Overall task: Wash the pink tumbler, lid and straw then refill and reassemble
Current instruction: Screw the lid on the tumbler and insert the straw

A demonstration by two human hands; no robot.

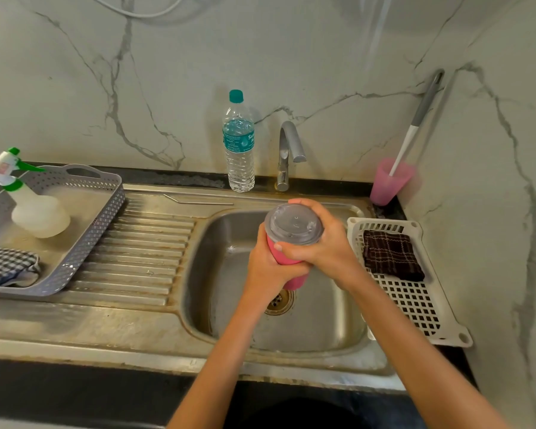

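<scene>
Above the steel sink basin (328, 323) I hold the pink tumbler (283, 258) upright with its clear grey lid (293, 224) on top. My left hand (268, 270) wraps the tumbler's body from the left. My right hand (325, 243) curls around the lid's rim and the upper part of the tumbler. The metal straw (198, 201) lies apart on the sink ledge behind the drainboard, left of the tap (287, 153). No water runs from the tap.
A water bottle (239, 144) stands left of the tap. A grey basket (75, 236) on the left holds a spray bottle (28, 199) and a checked cloth (7, 264). A white rack (415, 305) with a dark cloth (390, 255) sits right. A pink cup (387, 184) holds a brush (415, 122).
</scene>
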